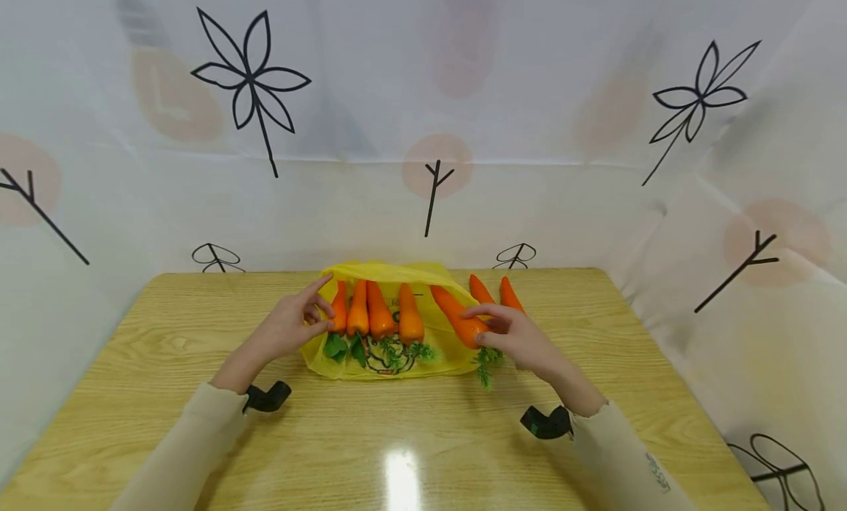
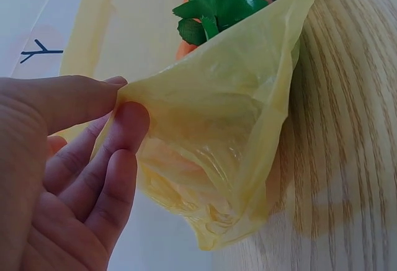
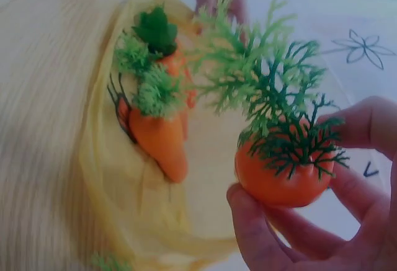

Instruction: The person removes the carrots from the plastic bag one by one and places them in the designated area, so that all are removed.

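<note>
A yellow plastic bag (image 1: 437,360) lies on its side with its mouth held wide. At its left edge my left hand (image 1: 287,326) pinches the thin plastic (image 2: 205,116) between thumb and fingers. My right hand (image 1: 523,342) grips an orange toy carrot (image 1: 456,316) by its thick end, its tip pointing into the bag mouth. Feathery green leaves (image 3: 291,116) sprout from that carrot's top in the right wrist view. Several more carrots (image 1: 379,312) lie side by side inside the bag, leafy ends toward me.
Two other carrots (image 1: 481,288) lie right of the bag, partly behind my right hand. The wood-grain table (image 1: 317,445) ends at a white patterned cloth (image 1: 357,209) at the back. Each wrist wears a black camera mount (image 1: 267,398).
</note>
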A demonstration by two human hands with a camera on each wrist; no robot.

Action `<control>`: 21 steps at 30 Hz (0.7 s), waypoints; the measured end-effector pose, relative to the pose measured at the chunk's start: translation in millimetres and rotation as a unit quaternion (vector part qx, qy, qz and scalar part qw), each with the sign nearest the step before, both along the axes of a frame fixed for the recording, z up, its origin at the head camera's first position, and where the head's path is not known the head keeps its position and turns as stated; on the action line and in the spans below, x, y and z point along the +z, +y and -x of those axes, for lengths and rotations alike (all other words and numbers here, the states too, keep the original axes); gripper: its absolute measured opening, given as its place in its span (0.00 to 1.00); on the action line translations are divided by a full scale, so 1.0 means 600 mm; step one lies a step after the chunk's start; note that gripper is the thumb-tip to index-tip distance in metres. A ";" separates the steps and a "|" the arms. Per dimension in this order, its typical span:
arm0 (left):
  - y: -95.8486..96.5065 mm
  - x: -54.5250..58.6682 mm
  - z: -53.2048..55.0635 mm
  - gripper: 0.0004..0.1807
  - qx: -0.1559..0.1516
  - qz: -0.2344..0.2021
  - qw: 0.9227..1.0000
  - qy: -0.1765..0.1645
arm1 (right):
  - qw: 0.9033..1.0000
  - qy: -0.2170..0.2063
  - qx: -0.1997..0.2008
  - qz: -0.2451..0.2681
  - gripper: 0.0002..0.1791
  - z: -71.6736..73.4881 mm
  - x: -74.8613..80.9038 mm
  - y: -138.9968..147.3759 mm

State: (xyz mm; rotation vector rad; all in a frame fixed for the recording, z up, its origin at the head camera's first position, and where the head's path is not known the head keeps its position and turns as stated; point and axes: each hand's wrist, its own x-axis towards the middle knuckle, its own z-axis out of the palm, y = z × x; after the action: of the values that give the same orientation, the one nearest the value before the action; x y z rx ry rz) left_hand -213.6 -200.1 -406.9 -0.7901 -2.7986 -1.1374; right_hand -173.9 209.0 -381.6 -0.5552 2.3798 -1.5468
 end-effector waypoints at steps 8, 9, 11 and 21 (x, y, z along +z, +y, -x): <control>0.001 0.004 -0.001 0.45 0.000 -0.001 1.000 -0.001 | 0.999 -0.019 0.035 0.029 0.20 -0.008 0.005 0.062; 0.001 0.005 -0.001 0.45 0.000 0.000 1.000 -0.001 | 0.998 -0.018 0.042 0.034 0.20 -0.009 0.006 0.069; 0.001 0.006 -0.002 0.45 0.001 0.001 1.000 -0.001 | 0.998 -0.013 0.049 0.041 0.20 -0.011 0.006 0.083; 0.002 0.004 -0.002 0.45 0.000 0.000 1.000 0.002 | 0.991 -0.008 0.093 0.100 0.18 -0.018 0.003 0.144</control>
State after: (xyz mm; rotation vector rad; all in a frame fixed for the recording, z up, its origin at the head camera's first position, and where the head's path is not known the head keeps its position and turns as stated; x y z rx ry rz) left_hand -212.5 -199.1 -404.4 -0.7908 -2.7956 -1.1355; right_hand -163.2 295.3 -379.8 -0.7804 2.1062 -1.7052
